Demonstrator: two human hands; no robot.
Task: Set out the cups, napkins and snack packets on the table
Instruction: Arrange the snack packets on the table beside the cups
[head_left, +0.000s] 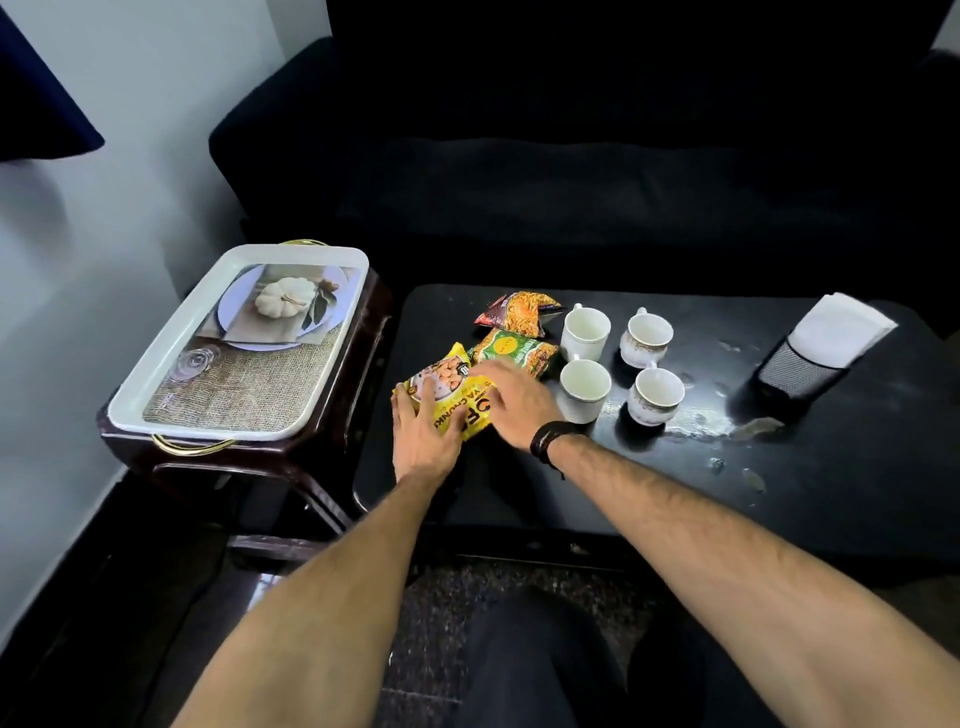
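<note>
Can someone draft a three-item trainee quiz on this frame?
1. How many cups stand on the black table?
2. True or false: the tray holds a snack packet.
3. Which packet do both hands touch: A yellow, B green, C orange?

Key
1. Four.
2. False.
3. A: left hand and right hand rest on the yellow packet.
</note>
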